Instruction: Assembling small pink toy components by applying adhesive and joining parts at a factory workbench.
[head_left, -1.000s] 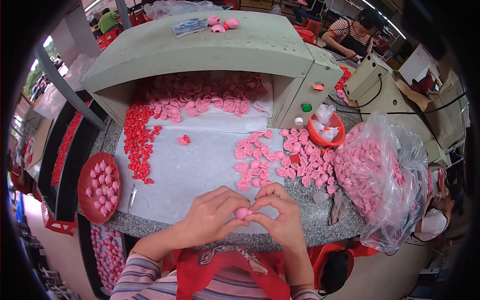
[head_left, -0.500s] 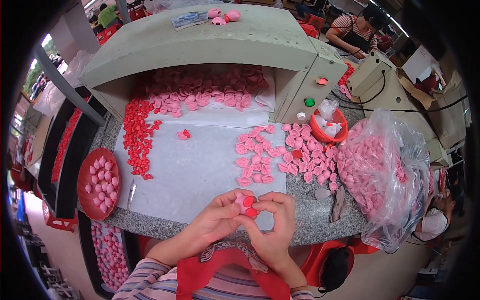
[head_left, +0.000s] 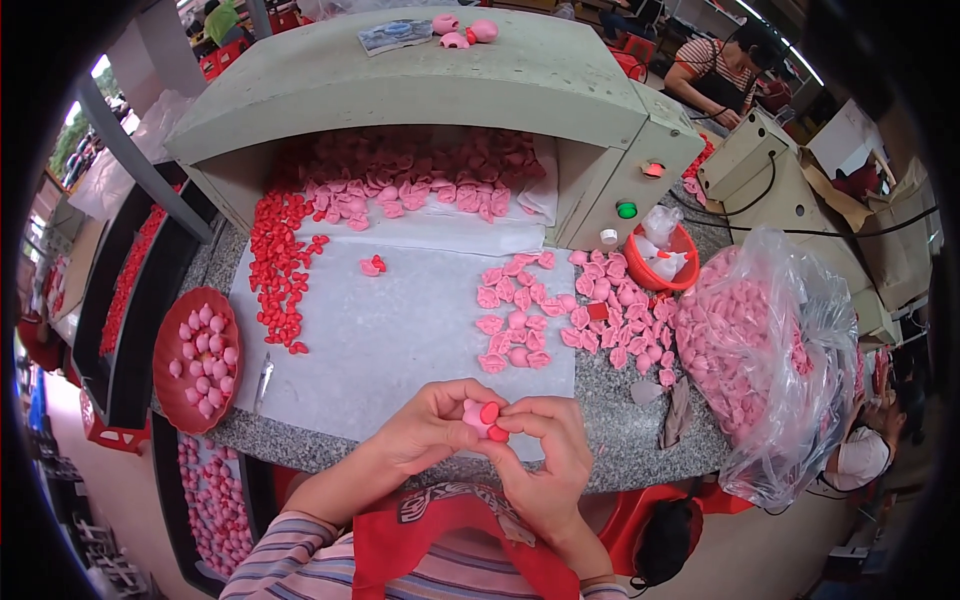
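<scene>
At the near edge of the worktop, my left hand pinches a small rounded pink plastic piece between thumb and fingers. Two red parts sit on its right side. My right hand is closed at those red parts, its fingertips pressing on them. Beyond my hands a white sheet bears a heap of small red pieces at the left. Rows of pink shell pieces lie at its right. One pink piece with a red part lies alone near the back.
A pale green arched machine stands behind, pink pieces heaped in its opening. At the left is a red dish of pink pieces, with a black tray below. Right are an orange bowl and a clear bag. A co-worker sits far right.
The pink piece has tilted and moved slightly left and down in my fingers, and my right fingertips have shifted over its red parts. The whole view has shifted a little.
</scene>
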